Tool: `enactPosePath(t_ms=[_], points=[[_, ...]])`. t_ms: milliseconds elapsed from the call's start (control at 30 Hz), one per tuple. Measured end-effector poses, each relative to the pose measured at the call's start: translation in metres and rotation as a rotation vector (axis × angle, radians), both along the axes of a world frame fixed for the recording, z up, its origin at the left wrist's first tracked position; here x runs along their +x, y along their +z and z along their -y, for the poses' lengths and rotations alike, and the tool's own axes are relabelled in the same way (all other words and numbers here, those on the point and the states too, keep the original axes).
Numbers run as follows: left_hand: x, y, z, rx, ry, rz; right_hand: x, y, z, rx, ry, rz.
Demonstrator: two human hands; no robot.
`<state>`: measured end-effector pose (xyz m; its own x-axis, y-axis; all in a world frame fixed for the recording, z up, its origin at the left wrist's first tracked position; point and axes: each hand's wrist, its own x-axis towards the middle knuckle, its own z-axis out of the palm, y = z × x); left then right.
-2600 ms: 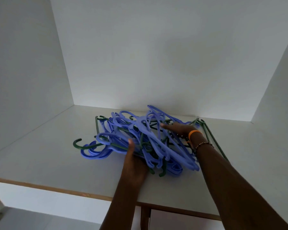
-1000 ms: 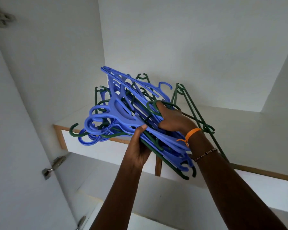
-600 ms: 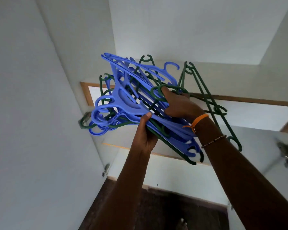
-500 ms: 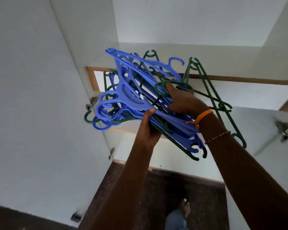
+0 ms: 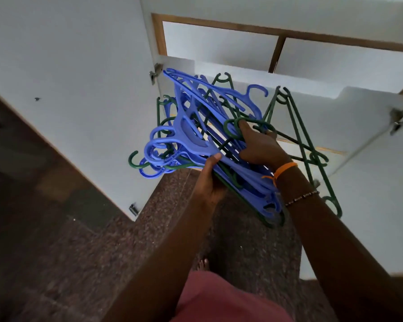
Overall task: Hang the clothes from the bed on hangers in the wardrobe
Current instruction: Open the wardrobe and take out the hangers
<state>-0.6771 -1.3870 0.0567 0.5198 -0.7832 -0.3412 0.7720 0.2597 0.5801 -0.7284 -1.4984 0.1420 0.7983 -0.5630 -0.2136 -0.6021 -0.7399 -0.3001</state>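
Here, the person is holding a tangled bundle of hangers [image 5: 196,138] in the air with both hands, in front of the open wardrobe [image 5: 219,45]. The left hand [image 5: 208,180] is gripping the bundle from below, with the thumb pressing on top of a blue hanger and the other fingers going under the pile, where they are hidden. The right hand [image 5: 258,147] is gripping the bundle from above; its fingers are curling round several hangers, and one fingertip is touching a green hook. On the right wrist an orange band [image 5: 284,169] and a thin beaded bracelet [image 5: 303,197] are sitting.

The bundle is mixing blue and dark green hangers. The blue ones are lying mostly on the left side, with their hooks pointing left and down. A few green ones [image 5: 300,145] are hanging loose on the right, behind the right forearm.

The white wardrobe door [image 5: 68,77] is standing open on the left, and another white door [image 5: 370,170] is standing open on the right. Below the hands, the speckled brown floor [image 5: 126,252] is showing, together with a pink garment [image 5: 219,300] on the person and the toes of a bare foot [image 5: 204,263].
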Motion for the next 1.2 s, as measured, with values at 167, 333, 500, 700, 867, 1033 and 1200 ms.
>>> enactPosePath(t_ms=[167,333,500,700,867,1033,1200], points=[[-0.047,-0.027,-0.073,0.050,0.044,-0.033,-0.037,-0.026,-0.069,0.069,0.043,-0.046],[-0.083,-0.052,-0.156,0.056,0.114,-0.053,-0.067,-0.047,-0.147,0.168,0.121,-0.105],[-0.102,-0.061,-0.233,0.082,0.195,-0.082,-0.073,-0.063,-0.218,0.232,0.210,-0.046],[-0.107,-0.067,-0.328,0.064,0.355,-0.149,-0.053,-0.067,-0.311,0.237,0.367,-0.184],[-0.094,-0.073,-0.419,0.050,0.460,-0.137,-0.020,-0.072,-0.405,0.230,0.487,-0.215],[-0.078,-0.074,-0.530,0.005,0.617,-0.126,0.018,-0.078,-0.519,0.231,0.683,-0.189],[-0.066,-0.065,-0.636,0.064,0.818,-0.129,0.055,-0.080,-0.635,0.178,0.897,-0.172]])
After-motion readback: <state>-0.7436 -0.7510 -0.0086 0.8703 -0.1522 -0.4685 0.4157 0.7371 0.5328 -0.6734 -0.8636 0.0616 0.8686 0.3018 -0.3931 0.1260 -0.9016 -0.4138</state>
